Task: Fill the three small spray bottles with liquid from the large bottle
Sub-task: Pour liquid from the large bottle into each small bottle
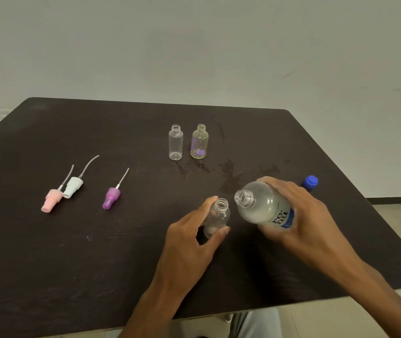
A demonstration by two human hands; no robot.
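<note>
The left hand's fingers (213,203) and thumb are pinching a small uncapped spray bottle (217,217) standing upright on the dark bench (97,252), while the right hand (302,215) is wrapping around the large bottle (263,206), tilting it so its open mouth is pointing left toward the small bottle's neck (long axis slanting). Farther back, two more small bottles (175,142) (199,141) are standing upright side by side, three spray heads (72,187) are lying at left, and a blue cap (310,182) is sitting behind the right hand.

Large bottle (265,206) uncapped, tilted beside one open small bottle (217,217); two others (175,142) upright behind.
</note>
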